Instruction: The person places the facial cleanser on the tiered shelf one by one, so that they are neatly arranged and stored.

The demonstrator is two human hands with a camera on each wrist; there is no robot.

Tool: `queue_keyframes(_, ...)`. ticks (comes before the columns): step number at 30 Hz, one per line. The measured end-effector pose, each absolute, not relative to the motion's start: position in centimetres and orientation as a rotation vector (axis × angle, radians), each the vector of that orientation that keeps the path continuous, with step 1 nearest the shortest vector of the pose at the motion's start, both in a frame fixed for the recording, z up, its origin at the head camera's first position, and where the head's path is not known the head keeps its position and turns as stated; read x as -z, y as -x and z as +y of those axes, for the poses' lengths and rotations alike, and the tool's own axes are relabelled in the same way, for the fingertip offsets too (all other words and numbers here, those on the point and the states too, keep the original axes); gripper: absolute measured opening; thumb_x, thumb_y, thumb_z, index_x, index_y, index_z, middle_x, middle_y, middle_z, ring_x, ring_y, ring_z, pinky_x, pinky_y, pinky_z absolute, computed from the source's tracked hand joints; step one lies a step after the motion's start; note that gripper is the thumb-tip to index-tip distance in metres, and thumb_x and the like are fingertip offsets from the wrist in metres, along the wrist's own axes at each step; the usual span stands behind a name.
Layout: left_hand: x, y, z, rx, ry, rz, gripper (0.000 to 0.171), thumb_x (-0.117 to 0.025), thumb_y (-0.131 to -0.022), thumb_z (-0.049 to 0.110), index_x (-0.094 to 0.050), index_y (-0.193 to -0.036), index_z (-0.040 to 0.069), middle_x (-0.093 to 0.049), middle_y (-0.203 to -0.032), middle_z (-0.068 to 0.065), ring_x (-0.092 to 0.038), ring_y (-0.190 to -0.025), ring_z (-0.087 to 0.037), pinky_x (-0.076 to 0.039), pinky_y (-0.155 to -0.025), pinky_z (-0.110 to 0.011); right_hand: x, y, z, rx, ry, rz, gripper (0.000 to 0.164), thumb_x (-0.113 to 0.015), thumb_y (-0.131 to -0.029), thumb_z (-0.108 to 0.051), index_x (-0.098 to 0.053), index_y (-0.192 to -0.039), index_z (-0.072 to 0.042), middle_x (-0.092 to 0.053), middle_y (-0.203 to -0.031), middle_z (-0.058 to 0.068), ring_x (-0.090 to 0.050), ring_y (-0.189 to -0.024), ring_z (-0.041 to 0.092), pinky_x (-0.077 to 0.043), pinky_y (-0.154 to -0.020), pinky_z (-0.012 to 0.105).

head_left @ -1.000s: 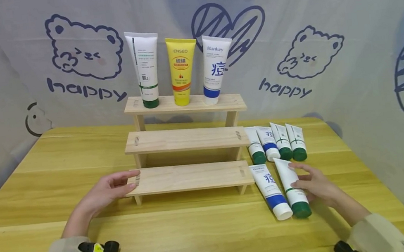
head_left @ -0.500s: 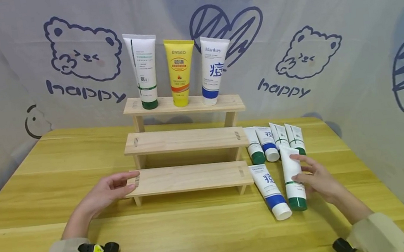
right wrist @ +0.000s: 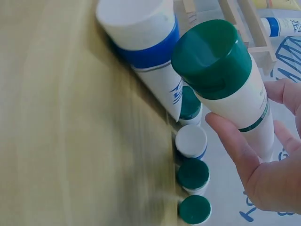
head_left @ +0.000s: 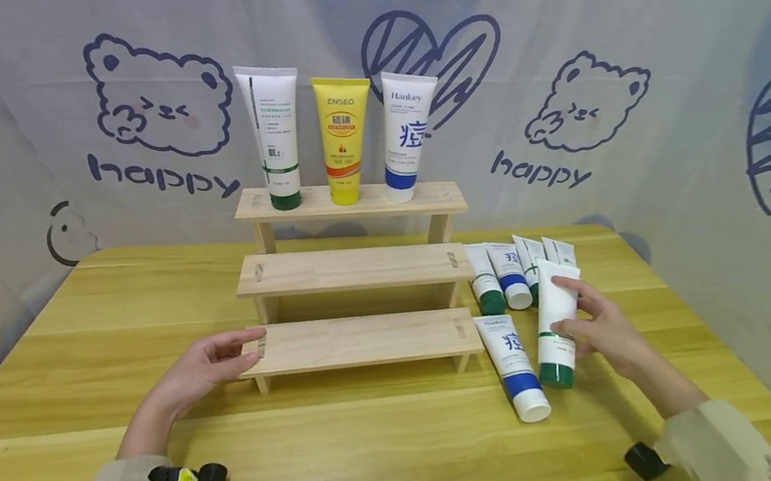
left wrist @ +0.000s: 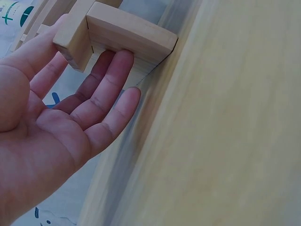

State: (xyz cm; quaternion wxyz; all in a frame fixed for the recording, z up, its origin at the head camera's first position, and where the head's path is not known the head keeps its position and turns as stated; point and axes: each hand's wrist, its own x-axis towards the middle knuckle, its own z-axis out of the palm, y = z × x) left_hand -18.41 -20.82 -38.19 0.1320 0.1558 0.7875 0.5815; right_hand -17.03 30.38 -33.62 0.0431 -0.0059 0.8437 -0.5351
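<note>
A three-step wooden display stand [head_left: 361,339] stands on the table. My left hand [head_left: 202,370] holds the left end of its lowest step, thumb at the front; in the left wrist view the fingers [left wrist: 123,63] lie against the wood from the side and below. My right hand [head_left: 602,327] pinches a white squeeze tube with a green cap [head_left: 555,304] between thumb and fingers, tilted and raised off the table, cap end down. Beside it a white tube with a blue band [head_left: 511,361] lies on the table, near the stand's right end.
Upright on the top step stand a white green-capped tube [head_left: 276,134], a yellow tube [head_left: 345,138] and a white-and-blue tube [head_left: 409,134]. Several more tubes [head_left: 509,274] lie in a row right of the stand, partly behind the held one. A printed cloth [head_left: 345,7] hangs behind the table.
My right hand has raised the green-capped tube off the table and swung it toward the back, turning it from leaning left to leaning right. My left hand stays at the stand.
</note>
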Motion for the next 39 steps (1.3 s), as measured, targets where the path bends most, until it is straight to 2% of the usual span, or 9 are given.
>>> queue_keyframes(4,38.2,18.4,-20.8,-1.692,-0.453,2.279,0.049,-0.056,-0.09,0.02,-0.042,-0.131,-0.003,-0.033,-0.135,-0.022,-0.036,-0.113,-0.03,-0.042,-0.08,-0.026,33.4,17.3,29.9,1.678,0.054,2.58,0.068,-0.059,-0.082,-0.001,-0.024,-0.14,-0.006,-0.028,-0.129,0.028,-0.043,-0.095,0.034,-0.049,-0.052,0.035)
queue_keyframes(8,38.3,18.3,-20.8,-1.696,-0.448,2.279,0.049,-0.056,-0.089,0.02,-0.042,-0.13,-0.003,-0.035,-0.133,-0.022,-0.041,-0.104,-0.024,-0.043,-0.077,-0.027,33.1,17.5,29.1,1.741,0.09,2.556,0.069,-0.061,-0.081,0.001,-0.026,-0.139,-0.008,-0.029,-0.13,0.027,-0.051,-0.089,0.027,-0.049,-0.053,0.035)
queue_keyframes(12,38.4,18.3,-20.9,-1.693,-0.44,2.288,0.05,-0.057,-0.089,0.021,-0.043,-0.13,-0.003,-0.036,-0.132,-0.022,-0.041,-0.101,-0.022,-0.044,-0.076,-0.027,32.7,17.9,28.1,1.857,0.113,2.486,0.069,-0.062,-0.08,0.001,-0.027,-0.138,-0.011,-0.026,-0.133,0.024,-0.055,-0.086,0.02,-0.05,-0.055,0.032)
queue_keyframes(17,38.4,18.3,-20.9,-1.688,-0.442,2.291,0.05,-0.057,-0.089,0.022,-0.043,-0.13,-0.002,-0.034,-0.134,-0.022,-0.038,-0.11,-0.029,-0.042,-0.081,-0.029,32.3,18.2,26.8,2.053,0.129,2.379,0.066,-0.063,-0.079,0.003,-0.033,-0.136,-0.015,-0.028,-0.131,0.016,-0.056,-0.084,0.018,-0.049,-0.054,0.028)
queue_keyframes(23,38.3,18.2,-20.8,-1.678,-0.435,2.304,0.049,-0.056,-0.089,0.023,-0.043,-0.131,-0.001,-0.03,-0.137,-0.022,-0.026,-0.122,-0.038,-0.037,-0.088,-0.038,31.9,18.6,25.2,2.226,0.159,2.335,0.061,-0.063,-0.08,0.004,-0.038,-0.132,-0.016,-0.033,-0.123,0.01,-0.055,-0.078,0.015,-0.048,-0.052,0.025)
queue_keyframes(26,38.3,18.2,-20.9,-1.681,-0.436,2.301,0.049,-0.056,-0.089,0.022,-0.043,-0.131,-0.001,-0.031,-0.136,-0.022,-0.027,-0.122,-0.037,-0.037,-0.088,-0.037,31.8,18.9,24.6,2.258,0.19,2.316,0.057,-0.059,-0.084,0.002,-0.038,-0.133,-0.015,-0.034,-0.123,0.008,-0.054,-0.082,0.015,-0.049,-0.053,0.025)
queue_keyframes(30,38.2,18.2,-20.9,-1.68,-0.44,2.296,0.05,-0.056,-0.09,0.023,-0.042,-0.131,-0.001,-0.031,-0.136,-0.022,-0.026,-0.122,-0.038,-0.036,-0.089,-0.039,31.4,19.2,23.6,2.3,0.196,2.281,0.053,-0.05,-0.088,0.001,-0.036,-0.136,-0.015,-0.033,-0.127,0.008,-0.049,-0.096,0.019,-0.05,-0.055,0.026)
queue_keyframes(35,38.0,18.2,-20.8,-1.686,-0.441,2.293,0.05,-0.056,-0.089,0.022,-0.042,-0.13,-0.002,-0.033,-0.135,-0.022,-0.031,-0.118,-0.036,-0.039,-0.085,-0.031,30.9,19.7,22.2,2.359,0.182,2.226,0.057,-0.042,-0.086,0.007,-0.033,-0.138,-0.015,-0.026,-0.138,0.01,-0.04,-0.107,0.023,-0.05,-0.058,0.027)
queue_keyframes(39,38.0,18.2,-20.8,-1.694,-0.436,2.29,0.049,-0.056,-0.089,0.021,-0.043,-0.13,-0.003,-0.034,-0.134,-0.022,-0.033,-0.116,-0.035,-0.04,-0.082,-0.025,30.6,20.0,20.9,2.394,0.206,2.183,0.058,-0.042,-0.086,0.008,-0.032,-0.139,-0.015,-0.024,-0.14,0.01,-0.038,-0.11,0.025,-0.05,-0.059,0.027)
